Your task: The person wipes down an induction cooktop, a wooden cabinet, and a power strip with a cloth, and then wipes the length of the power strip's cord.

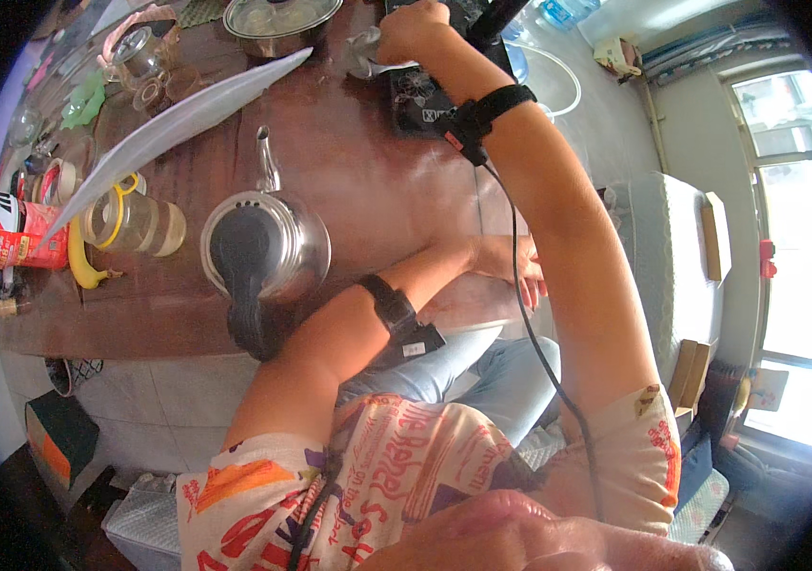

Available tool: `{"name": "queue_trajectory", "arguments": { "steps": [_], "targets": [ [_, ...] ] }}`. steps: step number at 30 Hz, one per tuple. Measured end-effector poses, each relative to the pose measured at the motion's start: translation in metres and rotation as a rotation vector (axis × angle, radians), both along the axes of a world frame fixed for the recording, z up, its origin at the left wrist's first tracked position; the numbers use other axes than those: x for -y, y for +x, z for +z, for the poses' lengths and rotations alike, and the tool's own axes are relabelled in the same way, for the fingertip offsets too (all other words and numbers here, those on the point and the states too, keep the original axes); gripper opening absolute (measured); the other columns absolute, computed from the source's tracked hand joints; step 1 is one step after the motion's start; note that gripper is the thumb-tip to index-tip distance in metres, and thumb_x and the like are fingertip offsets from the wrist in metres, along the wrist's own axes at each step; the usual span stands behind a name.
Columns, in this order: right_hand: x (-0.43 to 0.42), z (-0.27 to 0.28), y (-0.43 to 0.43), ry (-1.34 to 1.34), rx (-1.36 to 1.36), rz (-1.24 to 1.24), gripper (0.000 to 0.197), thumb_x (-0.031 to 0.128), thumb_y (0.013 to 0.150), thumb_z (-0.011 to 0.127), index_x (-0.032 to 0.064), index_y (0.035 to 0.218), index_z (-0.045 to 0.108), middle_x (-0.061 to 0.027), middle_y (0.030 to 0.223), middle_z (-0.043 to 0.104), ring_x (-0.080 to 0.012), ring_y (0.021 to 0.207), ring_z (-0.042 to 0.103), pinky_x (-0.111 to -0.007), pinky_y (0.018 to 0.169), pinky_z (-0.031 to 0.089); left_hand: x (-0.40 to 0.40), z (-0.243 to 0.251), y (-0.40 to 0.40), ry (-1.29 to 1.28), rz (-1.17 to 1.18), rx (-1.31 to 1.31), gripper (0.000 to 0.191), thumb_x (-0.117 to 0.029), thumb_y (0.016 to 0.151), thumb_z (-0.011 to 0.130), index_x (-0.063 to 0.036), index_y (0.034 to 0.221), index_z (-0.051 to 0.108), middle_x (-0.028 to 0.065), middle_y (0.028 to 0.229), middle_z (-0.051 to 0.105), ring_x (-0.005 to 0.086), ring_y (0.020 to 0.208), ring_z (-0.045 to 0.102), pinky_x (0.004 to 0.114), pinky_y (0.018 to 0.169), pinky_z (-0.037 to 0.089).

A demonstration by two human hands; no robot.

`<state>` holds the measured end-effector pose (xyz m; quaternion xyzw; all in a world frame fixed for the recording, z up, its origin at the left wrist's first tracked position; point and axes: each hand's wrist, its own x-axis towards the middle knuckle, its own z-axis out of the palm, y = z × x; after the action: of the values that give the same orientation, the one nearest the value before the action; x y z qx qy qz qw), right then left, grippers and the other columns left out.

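My left hand (509,263) lies at the table's near right edge, fingers slightly spread and holding nothing visible; the other forearm hides part of it. My right hand (413,32) is at the far side, closed around a clear, shiny object (364,53) whose kind I cannot tell. Under and beside that hand is a black flat appliance or panel (417,107). A stainless steel kettle (306,250) with a black handle stands left of my left forearm, its spout pointing away from me. Left of the clear object is a steel pot with a glass lid (281,21).
On the left of the wooden table (377,185) are a banana (85,260), a glass jar with a yellow band (138,225), a red packet (27,239), a glass teapot (131,50) and a green dish (83,100). A translucent sheet (185,128) slants above them. A black cable hangs from my right wrist.
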<state>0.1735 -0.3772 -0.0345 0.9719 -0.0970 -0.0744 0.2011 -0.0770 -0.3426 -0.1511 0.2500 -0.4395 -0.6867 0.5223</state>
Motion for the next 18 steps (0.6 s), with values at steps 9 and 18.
{"name": "queue_trajectory", "arguments": {
  "steps": [9,18],
  "targets": [
    [-0.035,0.009,-0.093,-0.025,-0.011,0.138,0.032,0.038,0.079,0.070,0.0171,0.101,0.077,-0.0051,0.106,0.074,-0.0245,0.103,0.069,-0.040,0.083,0.052,-0.006,-0.002,0.011,0.038,0.039,0.059,0.031,-0.013,0.098,0.052,0.0068,0.122,0.056,0.0177,0.107,0.064,0.0242,0.087,0.069,0.034,0.080,0.056],
    [-0.059,-0.018,-0.195,0.261,0.222,0.481,0.036,0.017,0.086,0.062,0.0106,0.121,0.062,-0.0128,0.117,0.058,-0.0305,0.108,0.058,-0.038,0.084,0.054,-0.029,0.024,0.018,0.056,0.092,0.246,0.034,-0.014,0.099,0.053,0.0062,0.126,0.055,0.0166,0.113,0.064,0.0225,0.092,0.068,0.032,0.085,0.054]
  ]
}}
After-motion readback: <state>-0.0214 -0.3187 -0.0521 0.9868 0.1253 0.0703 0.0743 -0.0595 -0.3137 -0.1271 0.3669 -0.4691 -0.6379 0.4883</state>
